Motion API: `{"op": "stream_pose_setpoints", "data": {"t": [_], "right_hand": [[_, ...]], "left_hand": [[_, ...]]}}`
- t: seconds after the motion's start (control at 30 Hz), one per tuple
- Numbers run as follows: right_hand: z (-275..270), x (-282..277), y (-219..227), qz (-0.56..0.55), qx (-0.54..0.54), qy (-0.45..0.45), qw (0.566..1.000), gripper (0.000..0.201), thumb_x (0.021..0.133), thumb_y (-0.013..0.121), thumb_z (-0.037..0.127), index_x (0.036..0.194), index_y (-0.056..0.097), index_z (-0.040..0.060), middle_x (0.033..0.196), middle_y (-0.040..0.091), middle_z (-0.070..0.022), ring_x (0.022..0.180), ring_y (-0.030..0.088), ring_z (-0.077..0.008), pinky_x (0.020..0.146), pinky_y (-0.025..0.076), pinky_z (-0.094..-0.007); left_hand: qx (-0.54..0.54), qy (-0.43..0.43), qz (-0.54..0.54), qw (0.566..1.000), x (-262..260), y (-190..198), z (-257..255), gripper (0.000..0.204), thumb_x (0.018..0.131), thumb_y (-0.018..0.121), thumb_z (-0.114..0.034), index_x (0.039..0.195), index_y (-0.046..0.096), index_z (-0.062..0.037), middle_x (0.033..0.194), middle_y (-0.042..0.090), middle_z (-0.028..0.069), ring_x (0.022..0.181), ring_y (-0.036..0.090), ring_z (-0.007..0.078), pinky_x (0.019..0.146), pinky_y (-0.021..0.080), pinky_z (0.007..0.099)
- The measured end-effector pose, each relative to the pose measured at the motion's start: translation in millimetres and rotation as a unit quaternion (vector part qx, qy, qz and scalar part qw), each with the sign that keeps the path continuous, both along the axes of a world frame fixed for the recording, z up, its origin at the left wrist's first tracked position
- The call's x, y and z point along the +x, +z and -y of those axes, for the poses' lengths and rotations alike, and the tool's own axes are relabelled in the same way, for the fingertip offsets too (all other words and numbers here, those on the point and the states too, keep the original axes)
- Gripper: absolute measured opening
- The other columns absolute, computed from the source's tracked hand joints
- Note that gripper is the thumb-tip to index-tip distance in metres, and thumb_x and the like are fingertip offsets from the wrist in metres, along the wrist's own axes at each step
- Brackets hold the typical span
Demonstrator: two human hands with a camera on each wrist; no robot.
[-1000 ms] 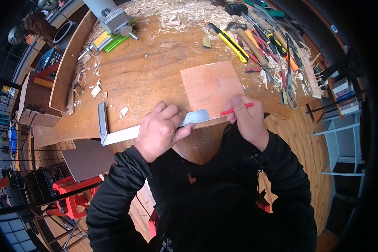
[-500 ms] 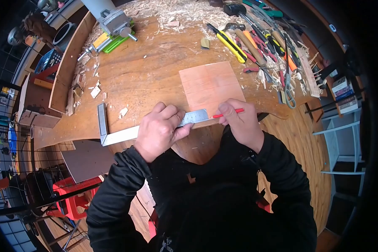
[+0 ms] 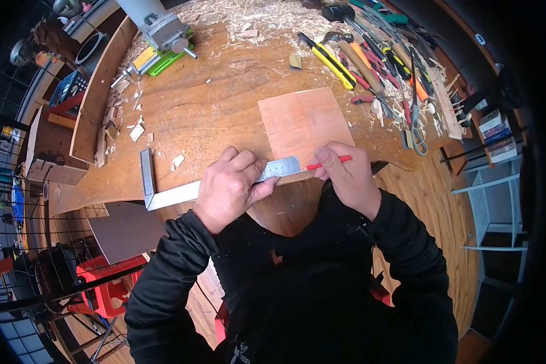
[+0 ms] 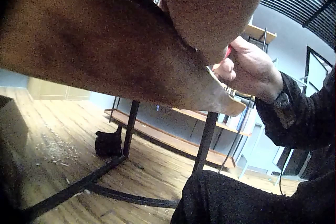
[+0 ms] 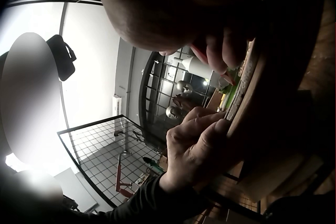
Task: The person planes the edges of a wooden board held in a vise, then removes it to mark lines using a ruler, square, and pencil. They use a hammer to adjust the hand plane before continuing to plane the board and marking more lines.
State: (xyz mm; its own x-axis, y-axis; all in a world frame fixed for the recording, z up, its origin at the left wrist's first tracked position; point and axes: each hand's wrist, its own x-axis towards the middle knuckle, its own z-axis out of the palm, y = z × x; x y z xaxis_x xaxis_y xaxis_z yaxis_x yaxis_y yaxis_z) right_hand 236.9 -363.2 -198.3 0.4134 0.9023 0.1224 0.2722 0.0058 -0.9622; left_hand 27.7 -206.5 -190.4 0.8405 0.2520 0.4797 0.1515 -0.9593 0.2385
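Observation:
My left hand grips the steel blade of a try square along the table's front edge, its thumb by the near side of the blade. The square's dark stock points away from me at the left. My right hand pinches a red pencil, its tip close to the blade's right end. A thin square sheet of reddish wood lies flat on the table, its near edge by the blade. The right wrist view shows my left fingers curled at the table edge.
The wooden workbench has a curved cutout in front of me. Hand tools, among them a yellow utility knife, lie amid shavings at the back right. A vise stands at the back left, near an upright board.
My right hand has moved left with the pencil, bringing the tip near the blade's end, then stayed almost still. My left hand and the try square have kept their place.

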Motion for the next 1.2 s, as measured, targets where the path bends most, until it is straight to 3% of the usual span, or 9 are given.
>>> {"op": "stream_pose_setpoints", "data": {"t": [0.17, 0.23, 0.33, 0.97, 1.03, 1.2], "right_hand": [[-0.1, 0.3, 2.5, -0.001, -0.005, -0.003, 1.0, 0.05, 0.109, 0.062, 0.042, 0.087, 0.072, -0.0012, 0.068, 0.067, -0.0053, 0.065, 0.063, -0.0122, 0.063, 0.049, -0.0288], [0.7, 2.1, 4.2, 0.007, -0.035, 0.02, 0.999, 0.048, 0.111, 0.059, 0.04, 0.097, 0.071, -0.0041, 0.078, 0.069, -0.0064, 0.072, 0.065, -0.0105, 0.068, 0.052, -0.0264], [-1.1, -1.1, 1.6, 0.012, -0.006, -0.003, 1.0, 0.049, 0.109, 0.062, 0.042, 0.089, 0.074, -0.0013, 0.069, 0.068, -0.0068, 0.066, 0.065, -0.0139, 0.063, 0.049, -0.0294], [-2.3, -1.9, 5.0, 0.043, -0.012, 0.007, 0.999, 0.049, 0.109, 0.062, 0.041, 0.087, 0.073, -0.0006, 0.068, 0.066, -0.0065, 0.065, 0.064, -0.0134, 0.062, 0.049, -0.0293], [0.6, -1.6, 7.0, -0.04, -0.034, -0.008, 0.999, 0.051, 0.109, 0.061, 0.044, 0.087, 0.073, -0.0008, 0.068, 0.065, -0.0047, 0.066, 0.064, -0.0115, 0.063, 0.049, -0.0271], [0.6, 8.8, 6.5, -0.085, 0.005, -0.018, 0.996, 0.048, 0.109, 0.062, 0.042, 0.092, 0.073, -0.0017, 0.074, 0.067, -0.0053, 0.07, 0.064, -0.01, 0.067, 0.051, -0.0256]], "left_hand": [[0.001, -0.003, 0.006, 1.0, 0.4, -1.0, -0.6, 0.027, 0.078, 0.086, -0.025, 0.097, 0.078, -0.0059, 0.086, 0.063, 0.0047, 0.077, 0.061, 0.0268, 0.066, 0.056, 0.0392], [-0.002, 0.0, 0.008, 1.0, 0.3, -1.6, -0.7, 0.027, 0.078, 0.086, -0.025, 0.096, 0.078, -0.0061, 0.085, 0.063, 0.0044, 0.077, 0.06, 0.0267, 0.066, 0.055, 0.039], [0.0, 0.001, 0.008, 1.0, 0.9, -0.1, 0.0, 0.027, 0.078, 0.086, -0.025, 0.096, 0.078, -0.0062, 0.085, 0.063, 0.0043, 0.077, 0.06, 0.0266, 0.066, 0.055, 0.0388], [-0.01, -0.002, 0.001, 1.0, -0.2, 0.6, -0.3, 0.028, 0.078, 0.088, -0.021, 0.097, 0.079, -0.0035, 0.087, 0.068, 0.0072, 0.077, 0.062, 0.0284, 0.067, 0.055, 0.0389], [-0.012, -0.003, 0.002, 1.0, 0.1, 0.2, -0.4, 0.027, 0.078, 0.088, -0.021, 0.097, 0.079, -0.0036, 0.086, 0.068, 0.0074, 0.077, 0.062, 0.0286, 0.067, 0.055, 0.0389], [0.0, -0.002, 0.007, 1.0, -0.7, -0.7, -0.7, 0.027, 0.078, 0.086, -0.024, 0.096, 0.078, -0.0058, 0.086, 0.063, 0.0047, 0.078, 0.06, 0.0268, 0.067, 0.055, 0.0388]]}}
